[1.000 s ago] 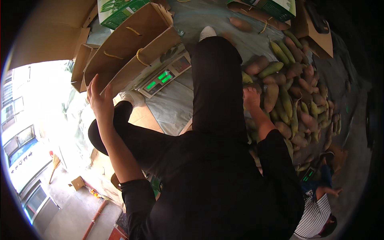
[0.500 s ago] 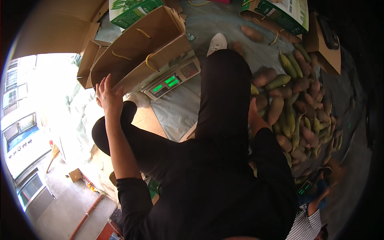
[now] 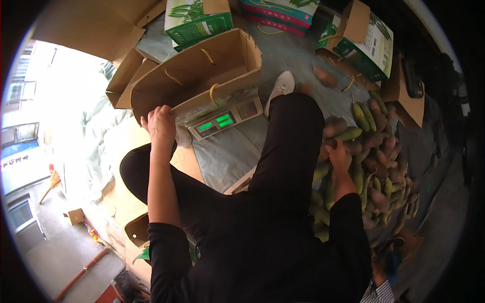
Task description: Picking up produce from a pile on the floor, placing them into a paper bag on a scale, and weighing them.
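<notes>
An open cardboard gift box (image 3: 194, 70) with yellow rope handles rests on a digital scale (image 3: 214, 123) with green lit displays. My left hand (image 3: 160, 123) is closed over the box's near left corner, its fingers bent at the rim. At the right, beside my knee, my right hand (image 3: 339, 154) is among the near left part of a vegetable pile. Its fingers are curled just below a long green radish (image 3: 349, 134); what they hold, if anything, is hidden. Brownish-pink tubers (image 3: 376, 139) lie mixed with the green radishes.
Green-and-white printed boxes (image 3: 199, 33) stand beyond the open one, with red-edged boxes (image 3: 278, 17) beside them. Another printed box (image 3: 366, 48) is at the upper right, near a brown carton (image 3: 406, 98). One tuber (image 3: 324, 77) lies apart. A person's striped sleeve (image 3: 381, 293) shows at the lower right.
My left hand has come down onto the box's corner from just above it. My right hand has moved out from beside my leg, over the pile. The view has shifted, showing more boxes.
</notes>
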`<state>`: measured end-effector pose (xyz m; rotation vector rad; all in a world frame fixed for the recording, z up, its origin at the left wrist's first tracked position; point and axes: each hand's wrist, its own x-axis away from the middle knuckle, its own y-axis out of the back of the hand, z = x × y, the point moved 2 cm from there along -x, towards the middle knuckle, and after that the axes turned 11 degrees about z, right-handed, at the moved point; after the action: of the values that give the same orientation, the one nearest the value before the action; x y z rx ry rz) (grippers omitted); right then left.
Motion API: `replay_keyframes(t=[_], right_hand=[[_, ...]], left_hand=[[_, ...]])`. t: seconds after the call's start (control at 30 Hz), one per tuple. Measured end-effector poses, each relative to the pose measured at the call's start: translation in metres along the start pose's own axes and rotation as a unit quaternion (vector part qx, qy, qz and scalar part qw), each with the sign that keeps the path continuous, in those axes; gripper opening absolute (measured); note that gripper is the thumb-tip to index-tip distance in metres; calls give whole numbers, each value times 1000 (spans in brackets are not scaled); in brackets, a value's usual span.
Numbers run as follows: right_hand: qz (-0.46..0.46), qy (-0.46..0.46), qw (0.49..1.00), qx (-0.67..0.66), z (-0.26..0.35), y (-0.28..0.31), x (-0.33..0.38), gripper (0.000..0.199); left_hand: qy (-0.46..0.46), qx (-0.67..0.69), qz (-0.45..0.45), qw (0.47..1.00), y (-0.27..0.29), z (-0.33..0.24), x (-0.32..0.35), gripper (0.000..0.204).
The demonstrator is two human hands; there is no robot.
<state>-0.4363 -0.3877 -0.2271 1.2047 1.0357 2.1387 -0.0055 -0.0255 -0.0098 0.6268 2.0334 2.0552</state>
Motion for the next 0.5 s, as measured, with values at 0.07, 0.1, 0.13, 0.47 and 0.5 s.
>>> replay_keyframes(t=[0.07, 0.1, 0.13, 0.47, 0.5], right_hand=[[-106, 0, 975, -193, -24, 2, -6, 51], [-110, 3, 969, -221, -24, 5, -8, 49], [-113, 11, 968, -222, -10, 14, -12, 49], [-125, 390, 822, -396, 272, 237, 42, 43], [-81, 400, 814, -414, 300, 247, 50, 43]], left_hand=[[-8, 6, 8, 1000, 0, -9, -1, 13], [-9, 5, 1, 1000, -1, -11, 0, 12], [-3, -1, 8, 1000, 0, -10, 2, 11], [-20, 11, -3, 1000, 3, -4, 11, 11], [-21, 11, -6, 1000, 4, -3, 10, 11]])
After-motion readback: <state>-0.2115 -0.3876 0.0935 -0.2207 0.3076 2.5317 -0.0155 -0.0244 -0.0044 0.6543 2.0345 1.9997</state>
